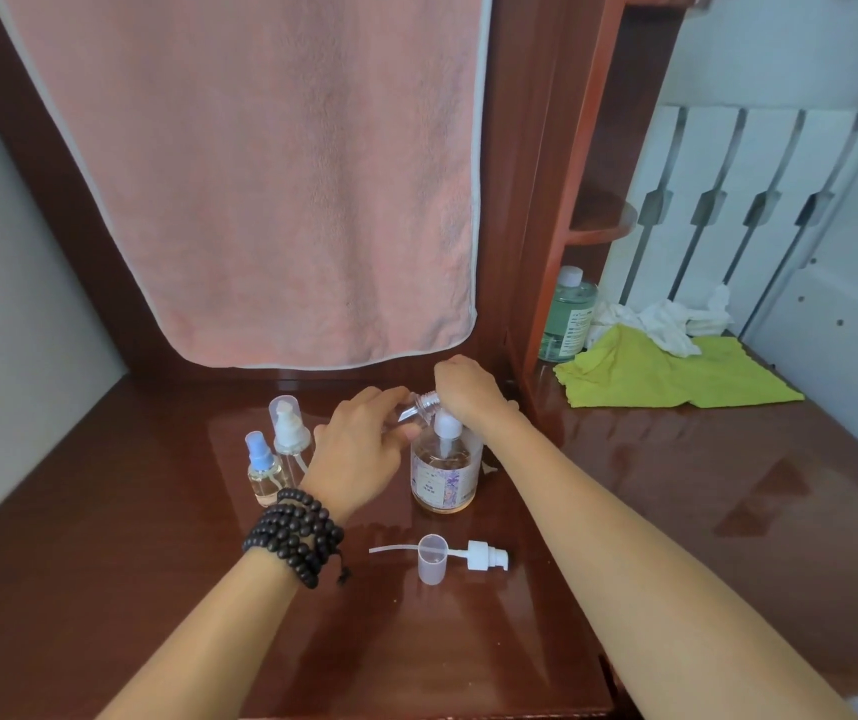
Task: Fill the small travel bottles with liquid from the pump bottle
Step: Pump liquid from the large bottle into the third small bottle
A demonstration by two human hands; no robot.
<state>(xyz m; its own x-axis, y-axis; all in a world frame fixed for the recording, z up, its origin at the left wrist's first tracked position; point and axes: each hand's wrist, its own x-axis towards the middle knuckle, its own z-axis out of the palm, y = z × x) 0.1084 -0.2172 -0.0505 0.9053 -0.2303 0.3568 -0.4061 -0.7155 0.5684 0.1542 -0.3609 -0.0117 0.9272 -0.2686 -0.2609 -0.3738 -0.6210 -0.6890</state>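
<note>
- Nearest to me, a removed white pump head (484, 556) with its thin dip tube lay flat on the glossy wooden desk (702, 511), and a small translucent cap (432, 557) sat touching it, open end up.
- Then, on my left wrist, I saw a wrapped string of dark beads (294, 537).
- Just beyond, my left hand (359, 449) had its fingers curled round a clear, uncapped travel bottle (419, 405), held tilted on its side with the threaded neck pointing toward the pump of the large bottle.
- Beside it, my right hand (468, 389) sat on top of the pump bottle (445, 472), fingers bent down over the pump head; I could not tell how firmly they gripped it.
- That pump bottle stood upright on the desk, clear, with amber liquid and a printed label, right under both hands.
- To the left of my left hand, two more small bottles stood upright and close together: a spray bottle with a blue nozzle (262, 470) holding some pale liquid, and behind it a capped pump travel bottle (289, 433).
- Further back on the right, a yellow-green cloth (676, 376) lay on the desk with crumpled white tissue (666, 322) on it, and a green bottle with a white cap (569, 317) stood beside them.
- Farthest, a pink towel (260, 174) hung down over the back of the desk.
</note>
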